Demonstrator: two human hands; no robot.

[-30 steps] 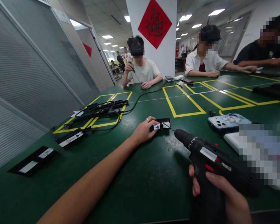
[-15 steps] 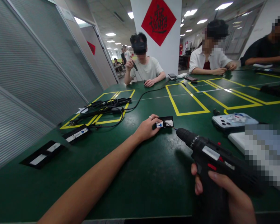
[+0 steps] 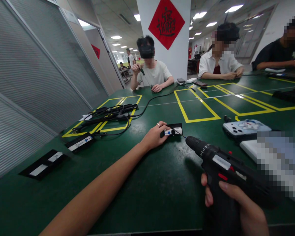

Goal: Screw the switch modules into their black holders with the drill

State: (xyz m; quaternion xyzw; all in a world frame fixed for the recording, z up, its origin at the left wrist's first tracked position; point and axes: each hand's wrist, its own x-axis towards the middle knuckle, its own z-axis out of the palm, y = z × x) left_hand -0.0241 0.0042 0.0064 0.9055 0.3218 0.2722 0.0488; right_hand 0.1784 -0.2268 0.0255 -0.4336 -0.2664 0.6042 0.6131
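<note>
My right hand is wrapped round the handle of a black cordless drill, which points left and away from me. Its thin bit reaches a small black piece with white strips and a blue mark on the table. My left hand, with a ring on one finger, holds that piece by its left end, fingers closed over it. The bit's tip meets the piece close to my fingertips; what it touches there is too small to make out.
Two flat black pieces with white strips, one nearer and one farther, lie at left. Behind them is a heap of black cables. A phone and a white object lie right. Yellow tape marks the green table; people sit opposite.
The view has shifted very slightly. Both hands, the drill and the black piece stay in practically the same place.
</note>
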